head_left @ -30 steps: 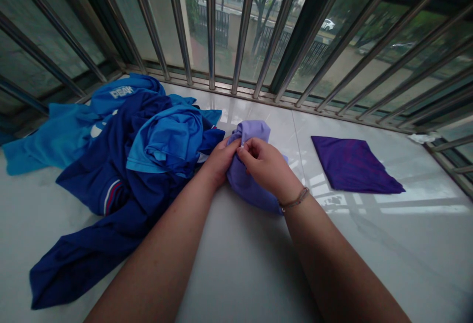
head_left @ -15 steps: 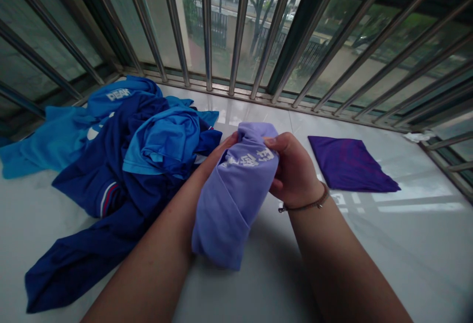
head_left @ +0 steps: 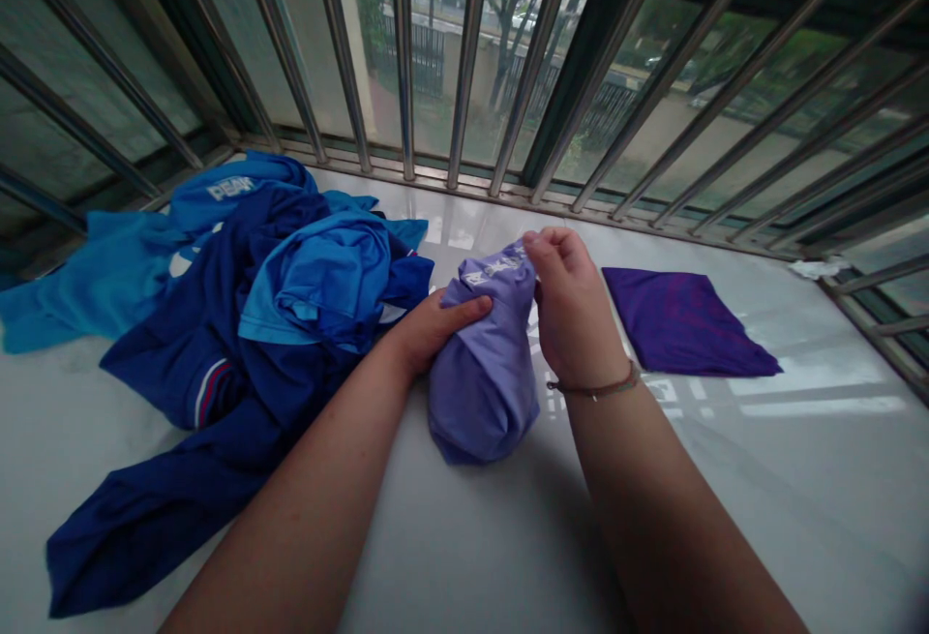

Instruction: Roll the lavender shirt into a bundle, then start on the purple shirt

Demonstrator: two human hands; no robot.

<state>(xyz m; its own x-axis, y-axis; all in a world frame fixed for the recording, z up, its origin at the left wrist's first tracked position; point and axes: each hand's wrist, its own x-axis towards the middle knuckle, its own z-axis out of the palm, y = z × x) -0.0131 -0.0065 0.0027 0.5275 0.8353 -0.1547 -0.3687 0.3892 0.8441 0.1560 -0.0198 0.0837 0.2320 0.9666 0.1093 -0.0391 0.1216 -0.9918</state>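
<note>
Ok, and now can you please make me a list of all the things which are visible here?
Bunched T-shirt: one, lilac, between the hands.
Folded cloth: one, deep purple, right of the hands.
Heaped garments: at least three, navy, mid-blue and turquoise, left of the hands.
White scrap: one, white, far right by the bars.
Window bars: many, steel, along the far edge.
Tiled ledge: one, pale grey-white, under everything.
Bracelet: one, brown, on the right wrist.
Left hand: one, flat on the T-shirt.
Right hand: one, pinching the T-shirt's top.

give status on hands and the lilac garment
Left hand flat on lilac garment, right hand pinching its top. Blue clothes heap beside left hand; folded purple cloth off to the right.
</note>
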